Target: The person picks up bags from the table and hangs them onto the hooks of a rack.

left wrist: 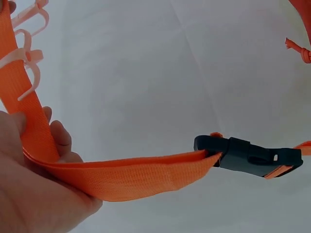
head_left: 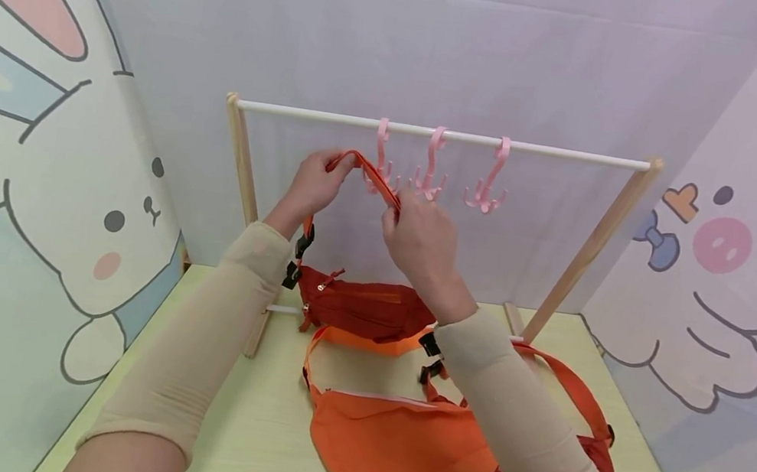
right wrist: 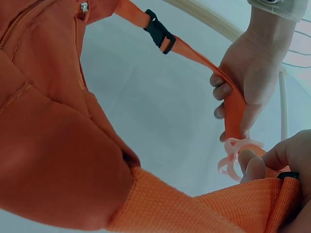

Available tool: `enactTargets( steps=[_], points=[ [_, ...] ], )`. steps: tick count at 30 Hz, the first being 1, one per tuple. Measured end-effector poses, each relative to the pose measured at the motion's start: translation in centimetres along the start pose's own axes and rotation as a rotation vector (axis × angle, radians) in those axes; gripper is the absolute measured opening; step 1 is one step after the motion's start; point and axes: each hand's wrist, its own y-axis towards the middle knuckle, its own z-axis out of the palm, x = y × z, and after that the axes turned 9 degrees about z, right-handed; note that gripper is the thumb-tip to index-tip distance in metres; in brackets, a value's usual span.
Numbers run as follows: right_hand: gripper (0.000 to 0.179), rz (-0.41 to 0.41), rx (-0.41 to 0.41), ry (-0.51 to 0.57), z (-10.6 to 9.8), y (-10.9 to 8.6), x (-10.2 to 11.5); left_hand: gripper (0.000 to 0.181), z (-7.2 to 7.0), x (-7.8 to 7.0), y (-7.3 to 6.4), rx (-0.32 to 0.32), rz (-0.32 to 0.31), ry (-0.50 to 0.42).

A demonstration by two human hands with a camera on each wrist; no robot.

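A rust-red waist bag [head_left: 360, 307] hangs from its orange strap [head_left: 377, 182], held up between both hands in front of the rack. My left hand [head_left: 318, 182] pinches the strap at its upper bend, thumb against fingers, as the left wrist view shows. Further along, my right hand [head_left: 423, 237] grips the same strap near a small black slider [right wrist: 288, 175]. A fastened black buckle [left wrist: 248, 155] joins the strap on the left side. Just behind the strap, the leftmost pink hook [head_left: 381, 152] hangs from the rail, its prongs partly covered by the webbing.
Two more pink hooks, a middle one [head_left: 431, 165] and a right one [head_left: 490, 178], hang on the white rail [head_left: 308, 113] between wooden posts. On the table [head_left: 241, 421] lie a bright orange waist bag [head_left: 397, 449] and a darker red bag [head_left: 598, 455], partly behind my right sleeve.
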Motion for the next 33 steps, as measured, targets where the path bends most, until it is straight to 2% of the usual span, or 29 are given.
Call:
enactTargets(
  steps=[8,13,18,25,33],
  points=[
    [0.018,0.033,0.042,0.011,0.9,0.3,-1.1,0.045,-0.4,1.1,-1.8,0.02,-0.008,0.006],
    [0.02,0.069,0.075,0.015,1.8,0.9,-1.8,0.045,-0.2,1.7,-3.0,0.004,0.013,0.04],
    [0.02,0.102,0.097,0.039,2.6,1.4,-2.4,0.042,0.3,1.4,-4.2,-0.019,0.05,0.075],
    [0.02,0.129,0.13,0.072,3.6,2.0,-2.9,0.037,0.8,1.9,-5.0,-0.052,0.097,0.112],
    [0.028,0.152,0.159,0.081,5.2,2.1,-3.9,0.031,1.3,2.9,-6.2,-0.08,0.086,0.13]
  ],
)
